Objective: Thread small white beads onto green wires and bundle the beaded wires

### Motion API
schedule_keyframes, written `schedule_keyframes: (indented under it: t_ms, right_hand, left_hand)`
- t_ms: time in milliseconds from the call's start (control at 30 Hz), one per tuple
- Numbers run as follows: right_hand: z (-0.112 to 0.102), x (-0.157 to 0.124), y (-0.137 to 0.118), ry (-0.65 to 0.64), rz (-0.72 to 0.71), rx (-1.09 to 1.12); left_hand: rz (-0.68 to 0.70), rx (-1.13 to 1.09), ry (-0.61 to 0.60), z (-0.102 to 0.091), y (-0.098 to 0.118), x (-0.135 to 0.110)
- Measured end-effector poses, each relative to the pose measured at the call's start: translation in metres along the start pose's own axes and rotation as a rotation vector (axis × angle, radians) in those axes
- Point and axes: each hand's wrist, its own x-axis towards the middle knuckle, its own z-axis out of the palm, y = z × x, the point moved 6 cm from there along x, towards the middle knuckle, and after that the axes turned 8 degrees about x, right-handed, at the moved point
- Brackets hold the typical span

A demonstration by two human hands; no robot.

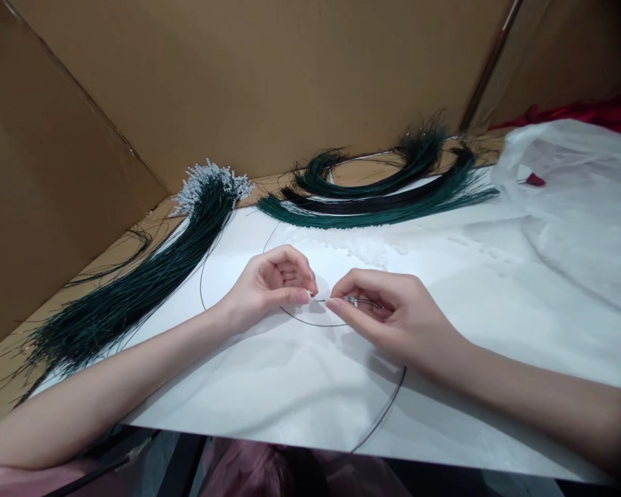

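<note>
My left hand (272,283) and my right hand (388,314) meet over a white sheet (290,386), fingertips almost touching. Each pinches a thin dark wire (310,322) that loops under both hands and curves off toward the near edge. Between my right thumb and fingers I also see a tiny clear piece (352,301), too small to name. A scatter of small clear beads (365,247) lies just beyond my hands.
A bundle of dark green wires with white bead tips (150,276) lies at the left. Curved bundles of bare green wires (383,197) lie at the back. Cardboard walls (238,83) stand behind and left. A crumpled white plastic bag (574,200) covers the right.
</note>
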Motion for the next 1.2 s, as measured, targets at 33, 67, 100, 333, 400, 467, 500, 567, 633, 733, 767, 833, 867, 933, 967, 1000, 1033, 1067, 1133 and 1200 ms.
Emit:
schedule_keyframes:
  t_ms: [33,67,100,333,400,467,500,567,633,733,767,833,867,933,967,1000,1033,1067,1133,1200]
  right_hand:
    - [0.000,0.000,0.000,-0.002,-0.002,0.002]
    - [0.000,0.000,0.000,-0.004,-0.006,0.004]
    - [0.001,0.000,0.000,-0.005,-0.009,0.005]
    - [0.003,0.001,0.000,-0.026,-0.032,0.025]
    - [0.003,0.002,0.001,-0.028,-0.041,0.026]
    - [0.002,0.003,0.002,-0.026,-0.045,0.023]
    - [0.002,0.003,0.003,-0.021,-0.039,0.021]
    - [0.000,0.005,0.006,-0.007,-0.012,0.021]
    - [-0.002,0.006,0.010,0.004,0.029,0.021]
    - [-0.003,0.008,0.014,0.008,0.068,0.010]
    - [-0.003,0.008,0.014,0.008,0.072,0.005]
    - [-0.003,0.009,0.014,0.002,0.075,0.000]
    - [-0.003,0.009,0.014,-0.001,0.075,0.001]
    - [-0.002,0.009,0.014,-0.006,0.076,0.005]
    - [-0.002,0.009,0.014,-0.009,0.075,0.008]
    - [-0.002,0.009,0.014,-0.011,0.074,0.009]
    - [-0.001,0.009,0.014,-0.015,0.075,0.009]
    - [-0.001,0.009,0.014,-0.020,0.076,0.008]
    - [-0.001,0.008,0.015,-0.022,0.082,0.001]
    - [-0.001,0.008,0.015,-0.016,0.087,-0.005]
  left_hand:
    - [0.004,-0.001,0.000,0.000,0.000,0.000]
    - [0.010,-0.002,-0.002,0.000,0.000,0.000]
    - [0.017,-0.003,-0.005,0.000,0.000,0.000]
    - [0.064,0.043,-0.005,0.003,0.008,0.005]
    - [0.096,0.127,-0.010,0.006,0.014,0.010]
    - [0.136,0.270,-0.027,0.009,0.021,0.015]
    - [0.152,0.346,-0.030,0.011,0.023,0.017]
    - [0.165,0.474,-0.021,0.011,0.025,0.019]
    - [0.150,0.556,0.005,0.008,0.024,0.018]
    - [0.125,0.668,0.025,0.002,0.025,0.011]
    - [0.122,0.699,0.022,0.000,0.028,0.006]
    - [0.107,0.741,-0.027,-0.002,0.035,-0.004]
    - [0.088,0.751,-0.092,-0.001,0.038,-0.010]
    - [0.016,0.770,-0.292,0.005,0.042,-0.024]
    - [-0.020,0.779,-0.390,0.009,0.043,-0.033]
    - [-0.049,0.790,-0.463,0.012,0.043,-0.041]
    - [-0.064,0.801,-0.510,0.014,0.044,-0.048]
    - [-0.070,0.810,-0.532,0.017,0.045,-0.054]
    - [-0.070,0.796,-0.550,0.022,0.044,-0.061]
    - [-0.074,0.760,-0.573,0.027,0.041,-0.065]
